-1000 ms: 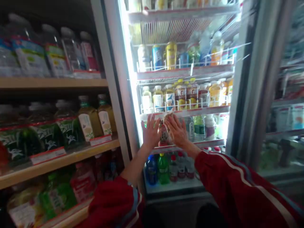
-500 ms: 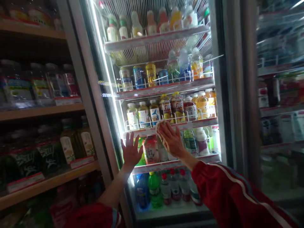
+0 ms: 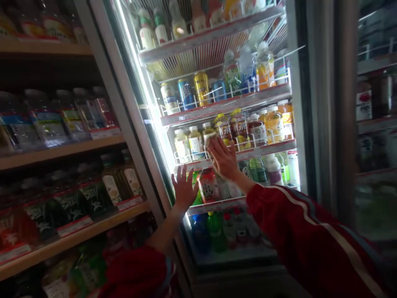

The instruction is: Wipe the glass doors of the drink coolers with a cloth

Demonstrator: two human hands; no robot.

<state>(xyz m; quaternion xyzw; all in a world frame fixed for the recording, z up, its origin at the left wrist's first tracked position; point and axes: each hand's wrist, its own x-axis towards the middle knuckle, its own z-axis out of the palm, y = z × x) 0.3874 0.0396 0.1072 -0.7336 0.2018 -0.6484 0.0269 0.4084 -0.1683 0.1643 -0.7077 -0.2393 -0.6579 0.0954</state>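
A glass cooler door (image 3: 214, 252) stands in front of me, with lit shelves of drinks behind it. My right hand (image 3: 222, 157) lies against the glass over the middle shelf. Under its fingers is a pale, crumpled cloth (image 3: 209, 137), mostly hidden by the hand. Lower and to the left, my left hand (image 3: 185, 188) is spread against the glass near the door's left side, holding nothing. Behind the hands show juice bottles (image 3: 196, 142) and a red-labelled drink (image 3: 208, 186).
Left of the cooler, wooden shelves (image 3: 74, 145) carry many bottles. The cooler's metal frame (image 3: 124, 87) runs up beside its bright light strip. To the right, past a grey upright (image 3: 328, 103), is another stocked cooler (image 3: 375, 124).
My right hand with the cloth has moved up the glass, from the shelf edge to in front of the bottles. My left hand stays spread on the glass. The view has shifted and tilted.
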